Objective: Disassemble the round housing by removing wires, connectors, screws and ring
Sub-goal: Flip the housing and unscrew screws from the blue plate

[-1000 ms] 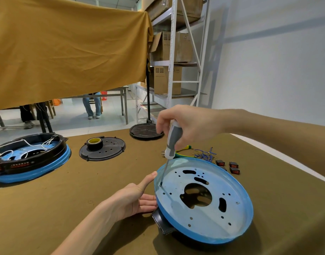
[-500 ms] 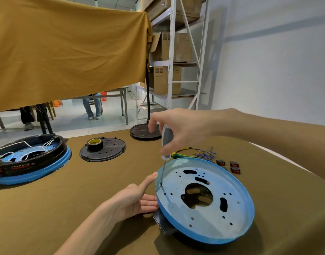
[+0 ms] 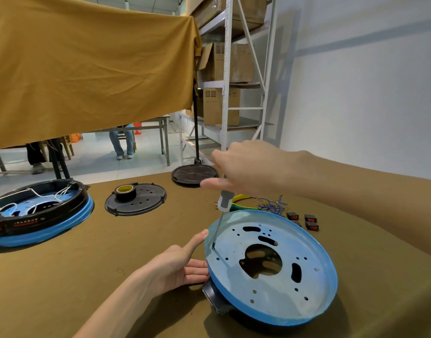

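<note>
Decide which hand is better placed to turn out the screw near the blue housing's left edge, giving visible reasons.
Right. The right hand already grips the screwdriver, whose tip sits at that edge. The left hand rests open against the housing rim, steadying it.

You have a smooth, blue-painted metal housing (image 3: 270, 262) with a slight sheen on matt olive cloth (image 3: 87, 276), beside a grey plastic-handled, steel-shafted screwdriver (image 3: 221, 213).

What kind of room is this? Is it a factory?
Probably a small workshop or warehouse. Metal shelves hold cardboard boxes, round machine housings lie on a cloth-covered table, and the right hand works a screwdriver.
</note>
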### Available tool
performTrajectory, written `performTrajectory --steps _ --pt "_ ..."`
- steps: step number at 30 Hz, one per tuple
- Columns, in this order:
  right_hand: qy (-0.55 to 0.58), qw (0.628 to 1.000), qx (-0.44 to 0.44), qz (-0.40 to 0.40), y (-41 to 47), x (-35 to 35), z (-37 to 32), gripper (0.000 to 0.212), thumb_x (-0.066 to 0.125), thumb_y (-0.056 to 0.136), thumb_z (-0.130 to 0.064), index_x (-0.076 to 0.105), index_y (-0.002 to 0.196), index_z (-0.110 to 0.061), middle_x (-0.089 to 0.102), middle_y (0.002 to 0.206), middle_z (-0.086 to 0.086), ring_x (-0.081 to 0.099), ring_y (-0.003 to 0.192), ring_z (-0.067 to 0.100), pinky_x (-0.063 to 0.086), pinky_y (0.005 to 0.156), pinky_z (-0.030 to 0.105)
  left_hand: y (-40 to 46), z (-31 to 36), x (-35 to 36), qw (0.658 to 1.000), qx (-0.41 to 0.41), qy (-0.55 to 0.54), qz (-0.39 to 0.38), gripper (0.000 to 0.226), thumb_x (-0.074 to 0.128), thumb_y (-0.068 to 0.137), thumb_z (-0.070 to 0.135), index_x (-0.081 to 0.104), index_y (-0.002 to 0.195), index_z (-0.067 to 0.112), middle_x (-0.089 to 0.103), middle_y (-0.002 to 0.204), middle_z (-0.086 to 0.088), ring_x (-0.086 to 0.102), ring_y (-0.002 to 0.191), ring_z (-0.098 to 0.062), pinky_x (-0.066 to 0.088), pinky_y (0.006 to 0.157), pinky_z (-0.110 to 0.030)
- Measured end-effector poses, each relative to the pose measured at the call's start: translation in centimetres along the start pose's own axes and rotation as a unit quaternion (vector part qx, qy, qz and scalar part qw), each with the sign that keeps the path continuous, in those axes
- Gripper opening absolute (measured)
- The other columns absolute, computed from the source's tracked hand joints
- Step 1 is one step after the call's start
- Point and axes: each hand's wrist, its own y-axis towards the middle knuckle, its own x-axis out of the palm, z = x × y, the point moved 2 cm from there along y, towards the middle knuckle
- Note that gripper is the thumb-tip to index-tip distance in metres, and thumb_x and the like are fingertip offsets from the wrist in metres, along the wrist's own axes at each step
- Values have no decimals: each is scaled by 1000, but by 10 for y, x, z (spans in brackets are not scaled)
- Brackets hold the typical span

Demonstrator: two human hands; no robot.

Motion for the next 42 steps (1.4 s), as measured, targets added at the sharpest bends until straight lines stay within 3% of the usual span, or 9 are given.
performTrajectory --steps 3,6,11,15,18,23,30,35,42 --pt "152 987 -39 -38 2 -1 4 26 69 93 -43 62 105 -22 58 86 -6 58 76 16 42 56 29 2 -1 -1 1000 -1 -1 1 109 84 50 64 40 134 11 79 94 -24 80 89 -34 65 66 -37" --pt "306 942 -82 -111 1 -7 6 44 83 80 -18 59 116 -26 61 101 -5 62 86 11 52 68 28 4 -3 -2 1000 -3 1 4 92 85 47 64 40 111 16 79 95 -24 79 90 -33 65 68 -37" --pt "29 999 -18 -2 0 2 -1 49 46 97 -67 57 105 -20 51 76 -6 53 67 12 35 52 31 5 -4 -2 1000 0 10 7 82 86 44 62 47 95 11 79 90 -23 80 87 -33 64 63 -35" --pt "178 982 -48 -31 0 7 2 25 69 93 -45 64 105 -23 60 88 -8 63 87 19 48 66 32 5 -3 -2 1000 0 10 11 102 84 51 61 46 127 4 79 91 -24 80 84 -32 63 59 -33" --pt "308 945 -69 -81 0 3 4 42 85 80 -28 60 115 -31 57 102 -16 61 90 6 49 70 25 5 -2 -2 1000 1 13 9 123 84 51 61 37 146 -1 79 93 -25 80 84 -31 63 59 -33" --pt "148 988 -4 -44 1 9 -2 45 55 94 -65 56 112 -24 59 83 -6 57 73 10 39 54 31 3 -2 -1 1000 6 12 19 125 85 46 60 38 146 0 78 94 -26 80 85 -32 64 59 -34" --pt "273 950 -43 -145 2 -3 3 41 74 85 -14 56 119 -29 56 109 -2 59 92 16 53 70 37 -1 -1 0 1000 2 8 26 121 84 51 60 38 146 0 78 95 -26 80 85 -32 64 59 -34" --pt "141 988 12 -64 -1 5 1 43 56 92 -66 57 107 -26 58 83 -4 59 73 13 39 54 31 -2 0 1 1000 1 4 25 113 84 54 61 41 140 4 78 95 -25 80 85 -31 63 59 -32" --pt "262 954 -42 -141 1 -2 6 39 76 88 -23 56 120 -28 58 106 -6 61 87 11 52 70 30 -5 1 0 1000 -3 8 19 117 85 55 61 39 145 2 78 97 -25 80 87 -32 64 60 -33"
